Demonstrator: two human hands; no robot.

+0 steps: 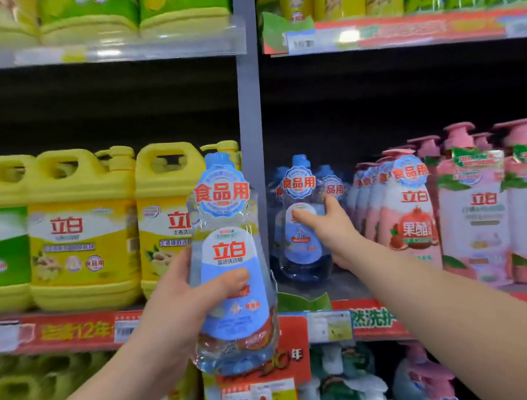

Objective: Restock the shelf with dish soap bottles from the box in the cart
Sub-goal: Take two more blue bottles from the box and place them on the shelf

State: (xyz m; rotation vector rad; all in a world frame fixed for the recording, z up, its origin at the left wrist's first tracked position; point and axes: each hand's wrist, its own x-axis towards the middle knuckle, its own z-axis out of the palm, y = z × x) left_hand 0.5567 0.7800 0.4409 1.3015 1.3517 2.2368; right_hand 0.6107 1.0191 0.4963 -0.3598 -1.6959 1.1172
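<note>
Left hand: the left hand (181, 297) is wrapped around the lower body of a clear, blue-labelled, teardrop-shaped plastic dish soap bottle (229, 265), thumb across the front label; bottle upright, blue cap on top, held in front of the grey shelf upright (250, 106), off the shelf.

Right hand: the right hand (327, 226) is stretched forward, clamped on a second clear blue-labelled bottle (303, 215) that stands at the front of the grey middle shelf (351, 287); thumb on its label, fingers round its right side.

Stock on shelf: more blue-capped bottles (330, 182) stand behind and beside the one in the right hand; pink pomegranate-label bottles (411, 207) just to the right; yellow handled jugs (81, 230) in the bay to the left.

Key relation: the open slot lies ahead and to the right of the held bottle, past the upright. Both bottles' long axes are vertical, so no turning looks necessary. The right hand is nearer the slot; the left must cross rightward.

Step, as judged: seating one bottle, next one waiting.

Risk: narrow bases, tight row; a nudge could topple neighbours.

Box and cart: out of view.
</note>
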